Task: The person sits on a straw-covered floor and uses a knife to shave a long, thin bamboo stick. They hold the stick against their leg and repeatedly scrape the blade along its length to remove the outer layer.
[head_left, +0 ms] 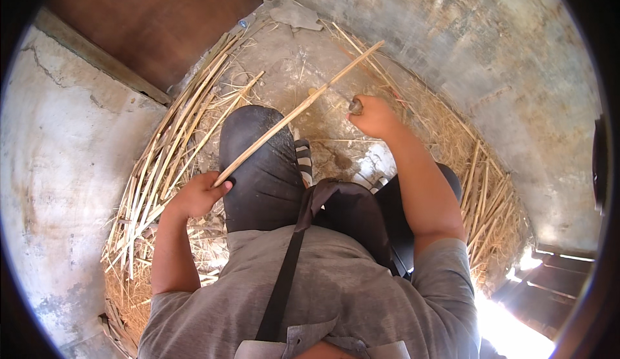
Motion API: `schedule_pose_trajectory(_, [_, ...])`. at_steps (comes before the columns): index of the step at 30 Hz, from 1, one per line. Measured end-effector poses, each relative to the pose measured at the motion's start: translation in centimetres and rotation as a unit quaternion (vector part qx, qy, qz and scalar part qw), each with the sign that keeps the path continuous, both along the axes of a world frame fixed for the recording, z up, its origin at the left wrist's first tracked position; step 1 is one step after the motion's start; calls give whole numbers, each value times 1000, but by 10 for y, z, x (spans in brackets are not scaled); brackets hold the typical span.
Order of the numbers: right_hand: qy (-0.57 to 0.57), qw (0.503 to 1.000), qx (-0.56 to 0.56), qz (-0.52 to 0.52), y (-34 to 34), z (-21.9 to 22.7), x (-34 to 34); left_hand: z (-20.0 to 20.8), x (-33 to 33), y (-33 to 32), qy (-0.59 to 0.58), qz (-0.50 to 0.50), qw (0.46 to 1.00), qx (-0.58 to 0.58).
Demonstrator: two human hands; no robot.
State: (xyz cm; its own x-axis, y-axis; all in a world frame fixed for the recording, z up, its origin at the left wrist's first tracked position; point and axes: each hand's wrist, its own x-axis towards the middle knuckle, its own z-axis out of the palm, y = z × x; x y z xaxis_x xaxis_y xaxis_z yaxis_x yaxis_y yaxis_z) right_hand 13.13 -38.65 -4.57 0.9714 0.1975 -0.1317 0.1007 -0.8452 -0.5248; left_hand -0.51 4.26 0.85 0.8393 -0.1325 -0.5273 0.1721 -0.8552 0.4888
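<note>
My left hand [199,195] is closed round the near end of a long, pale split stick [294,115], which looks like bamboo or cane. The stick slants up to the right, passing over my left knee, and its far end is in the air. Ahead and to the right, my right hand [376,117] is wrapped round a dark-handled tool [355,105]. From the handle a thin, pale part, perhaps a blade, points toward the stick; its outline is faint, and I cannot tell whether it touches.
Long split sticks [161,155] lie in a heap along the left wall. More sticks [484,194] and fine shavings [445,133] line the right wall. A flat stone [296,16] lies at the far end, near a brown door panel [155,23]. Plastered walls curve closely around me.
</note>
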Motion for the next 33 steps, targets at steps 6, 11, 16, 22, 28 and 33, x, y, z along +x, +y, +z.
schedule_pose_trajectory(6, [-47,989,-47,132,4,4,-6,4,-1,-2,-15,0,1000,-15])
schedule_pose_trajectory(11, [7,999,38,-38,-19,-6,17,14,1,-10,-13,-5,1000,-17])
schedule_pose_trajectory(16, [-20,994,-41,99,25,17,-8,3,1,-3,5,-1,1000,-1])
schedule_pose_trajectory(22, [-6,997,4,80,8,-4,1,4,6,-5,-2,-16,1000,27])
schedule_pose_trajectory(28, [-10,998,-18,66,23,22,-8,5,-2,-7,-14,6,1000,13])
schedule_pose_trajectory(33, [-29,988,-29,152,23,-3,-9,2,0,-7,-4,-3,1000,15])
